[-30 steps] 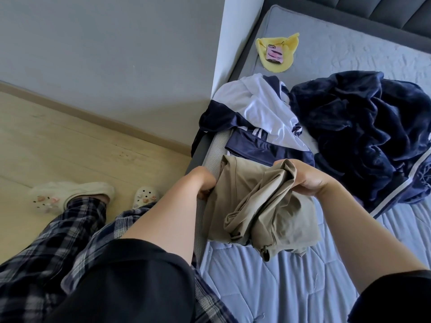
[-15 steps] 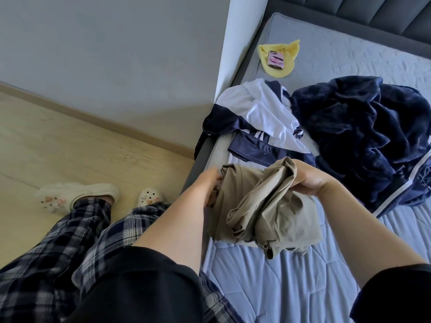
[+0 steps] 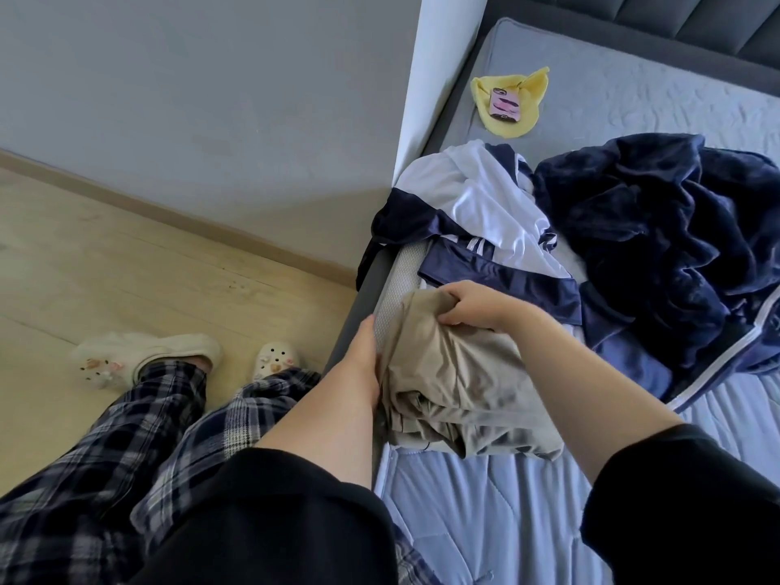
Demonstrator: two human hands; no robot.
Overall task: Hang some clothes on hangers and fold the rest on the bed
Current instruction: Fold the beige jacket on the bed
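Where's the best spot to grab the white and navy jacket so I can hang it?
Probably its far white end, from the bed's near edge. The jacket lies crumpled with a navy sleeve drooping over that edge, so lifting from the top should let it hang straight. Free your right hand first; it grips the tan garment.

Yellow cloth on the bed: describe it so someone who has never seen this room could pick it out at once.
Start at the bed, toward its headboard. Beyond the white-and-navy top lies the yellow cloth. It is the only yellow item, small, apart from the navy fleece, with a pink object on it.
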